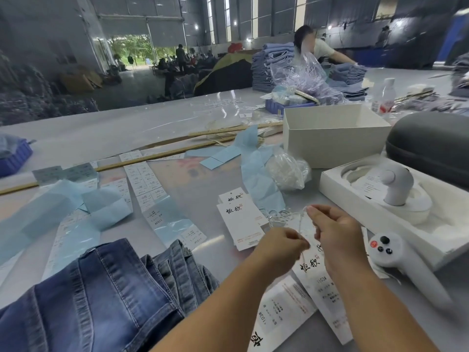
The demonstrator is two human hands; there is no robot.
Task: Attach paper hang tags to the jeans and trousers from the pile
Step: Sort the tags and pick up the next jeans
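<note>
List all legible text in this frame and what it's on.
"恒欣": brush-style brand on the stack of white hang tags, and it seems the same on the tag under the hands.
"1103#": upside down on the sticker strip; another label near the jeans looks alike.
"1103#": on the near tag, sideways.
Small print on tags, label sheets and water bottle: too blurred to read.

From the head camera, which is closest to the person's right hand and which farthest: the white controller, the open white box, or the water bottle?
From the right hand:
1. White controller, just to its right on the table.
2. Open white box, farther back, past the tags.
3. Water bottle, behind that box.
</note>
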